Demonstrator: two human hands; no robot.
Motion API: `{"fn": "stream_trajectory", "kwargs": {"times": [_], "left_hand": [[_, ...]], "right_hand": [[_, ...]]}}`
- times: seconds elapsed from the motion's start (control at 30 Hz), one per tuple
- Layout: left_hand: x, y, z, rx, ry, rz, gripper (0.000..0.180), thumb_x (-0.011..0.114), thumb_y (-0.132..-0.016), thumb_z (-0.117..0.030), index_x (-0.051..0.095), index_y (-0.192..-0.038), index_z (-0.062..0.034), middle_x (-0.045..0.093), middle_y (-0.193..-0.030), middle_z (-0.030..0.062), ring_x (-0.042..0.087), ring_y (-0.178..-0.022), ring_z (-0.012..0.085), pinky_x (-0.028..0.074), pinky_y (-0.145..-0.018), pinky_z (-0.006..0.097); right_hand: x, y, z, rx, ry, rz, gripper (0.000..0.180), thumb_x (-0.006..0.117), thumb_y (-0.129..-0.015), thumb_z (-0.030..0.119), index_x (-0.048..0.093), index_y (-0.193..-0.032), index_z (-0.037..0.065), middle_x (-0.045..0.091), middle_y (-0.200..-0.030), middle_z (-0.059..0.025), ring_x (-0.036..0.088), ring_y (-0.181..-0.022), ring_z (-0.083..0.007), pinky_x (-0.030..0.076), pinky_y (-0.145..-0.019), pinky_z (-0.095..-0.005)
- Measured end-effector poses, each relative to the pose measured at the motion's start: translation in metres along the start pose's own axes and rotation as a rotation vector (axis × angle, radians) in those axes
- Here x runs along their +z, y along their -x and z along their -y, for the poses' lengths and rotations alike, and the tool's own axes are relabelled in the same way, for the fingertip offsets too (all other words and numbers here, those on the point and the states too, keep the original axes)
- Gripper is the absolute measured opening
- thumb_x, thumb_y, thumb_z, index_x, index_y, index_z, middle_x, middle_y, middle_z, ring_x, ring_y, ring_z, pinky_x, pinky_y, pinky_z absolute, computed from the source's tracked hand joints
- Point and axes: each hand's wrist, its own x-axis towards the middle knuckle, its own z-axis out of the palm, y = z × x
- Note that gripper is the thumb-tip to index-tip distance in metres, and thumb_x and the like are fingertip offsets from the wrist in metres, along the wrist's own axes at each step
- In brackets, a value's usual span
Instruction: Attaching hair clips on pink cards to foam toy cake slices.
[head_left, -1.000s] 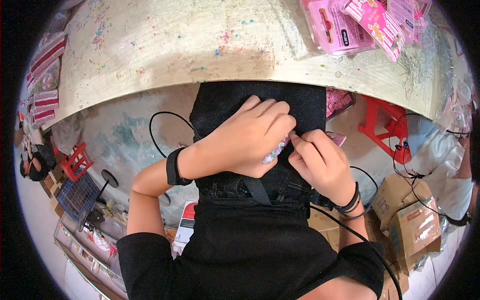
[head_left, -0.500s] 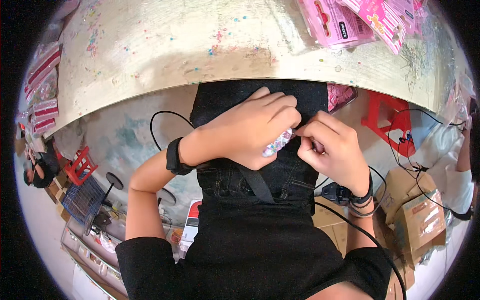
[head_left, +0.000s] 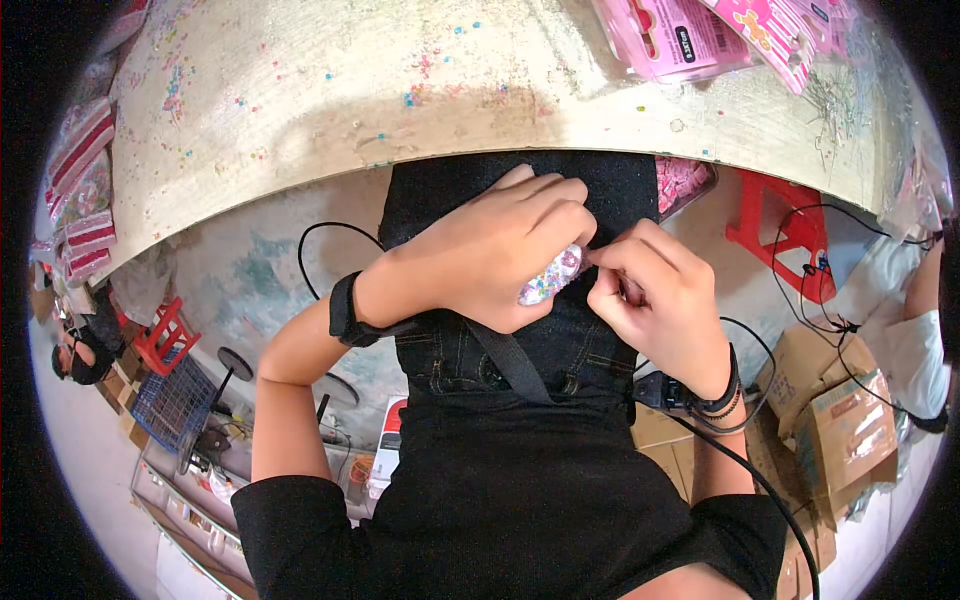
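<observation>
Over my lap, my left hand [head_left: 500, 240] is curled round a small glittery, multicoloured piece [head_left: 549, 281] that looks like a clear pouch of colourful bits. Most of it is hidden by the fingers, and only its lower part pokes out at the thumb side. Close beside it on the right, my right hand [head_left: 662, 290] is closed in a pinch, fingertips at the piece's right edge. Whether those fingertips grip the edge or something tiny is too small to make out.
Ahead is a pale tabletop [head_left: 290, 110] strewn with tiny coloured bits. Pink packages [head_left: 690, 40] lie at its far right, striped bags [head_left: 85, 150] at its left. Below right are a red stool [head_left: 775, 235], cardboard boxes [head_left: 845, 425] and black cables. Other people are at both sides.
Both hands have shifted very slightly up and left in the picture, still close together at the glittery piece. The view has tilted a little. The grips look the same.
</observation>
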Motion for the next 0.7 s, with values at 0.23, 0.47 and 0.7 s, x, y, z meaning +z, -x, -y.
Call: {"fn": "stream_trajectory", "kwargs": {"times": [0.23, 0.47, 0.7], "left_hand": [[0.005, 0.001, -0.008, 0.013, -0.169, 0.031, 0.055, 0.076, -0.058, -0.011, 0.049, -0.105, -0.0030, 0.049, -0.092, 0.0151, 0.052, -0.084, 0.0354, 0.039, -0.072, 0.043], [0.004, 0.003, -0.014, -0.033, -0.206, 0.019, 0.057, 0.077, -0.058, -0.010, 0.049, -0.108, -0.0024, 0.048, -0.096, 0.0167, 0.053, -0.085, 0.0365, 0.041, -0.072, 0.044], [-0.001, 0.005, -0.010, -0.080, -0.157, 0.034, 0.057, 0.078, -0.062, -0.011, 0.048, -0.110, -0.0041, 0.050, -0.097, 0.0183, 0.052, -0.085, 0.0386, 0.042, -0.074, 0.045]], "right_hand": [[-0.007, -0.008, 0.021, 0.126, 0.067, 0.086, 0.015, 0.069, -0.073, -0.001, 0.058, -0.082, 0.000, 0.055, -0.077, -0.0137, 0.061, -0.064, -0.0323, 0.052, -0.058, -0.0400], [-0.016, -0.016, 0.018, 0.271, -0.196, 0.149, 0.006, 0.067, -0.078, -0.001, 0.062, -0.082, -0.001, 0.055, -0.070, -0.0108, 0.059, -0.057, -0.0204, 0.047, -0.053, -0.0309], [-0.006, -0.007, 0.008, 0.255, -0.276, 0.061, 0.006, 0.067, -0.082, -0.002, 0.063, -0.087, 0.000, 0.057, -0.074, -0.0103, 0.060, -0.059, -0.0212, 0.047, -0.054, -0.0312]]}}
